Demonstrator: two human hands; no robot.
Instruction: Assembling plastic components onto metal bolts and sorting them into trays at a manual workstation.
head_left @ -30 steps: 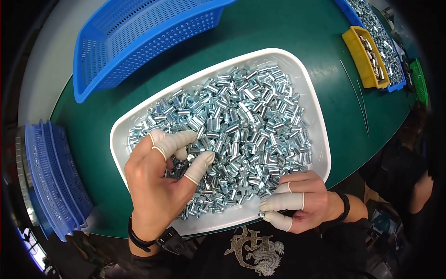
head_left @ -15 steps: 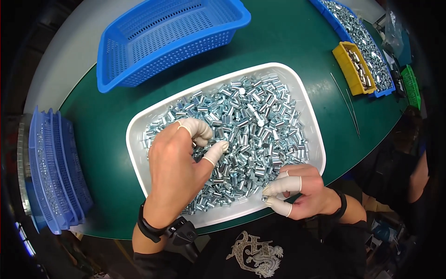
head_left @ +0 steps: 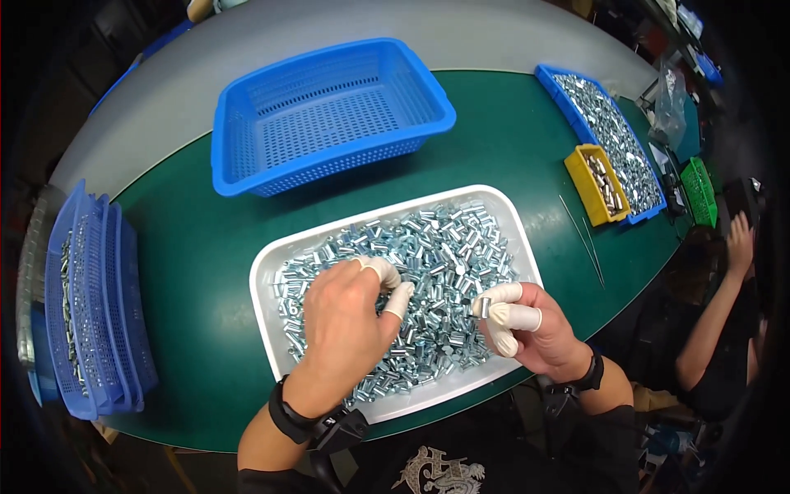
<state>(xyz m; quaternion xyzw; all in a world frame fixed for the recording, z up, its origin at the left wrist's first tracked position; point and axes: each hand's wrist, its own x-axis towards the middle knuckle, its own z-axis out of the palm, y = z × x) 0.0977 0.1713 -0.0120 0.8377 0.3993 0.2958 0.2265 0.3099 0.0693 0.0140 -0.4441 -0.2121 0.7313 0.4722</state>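
Note:
A white tub [head_left: 260, 288] in front of me is heaped with small silver flanged metal cylinders [head_left: 444, 272] that look like rivet nuts. My right hand [head_left: 527, 325], above the tub's right side, pinches one silver flanged metal cylinder [head_left: 484, 308] between fingertips and thumb. Over the left-middle of the heap, my left hand [head_left: 350, 309] has its fingers curled toward the thumb, close above the parts. Whether it holds a piece is hidden by the hand. Both hands wear white finger cots on several fingers, and a black band circles each wrist.
A blue perforated basket [head_left: 329, 165] stands behind the tub. Stacked blue baskets [head_left: 99, 305] are at left. At right are a blue tray [head_left: 568, 107] of silver parts, a yellow bin [head_left: 586, 185], two thin rods [head_left: 582, 239] and a green basket [head_left: 698, 191]. Another person's arm [head_left: 712, 321] shows far right.
The view has shifted, so the table sits lower and more of the far side shows. My right hand has lifted and turned, bringing its metal cylinder into plain sight. My left hand remains over the heap.

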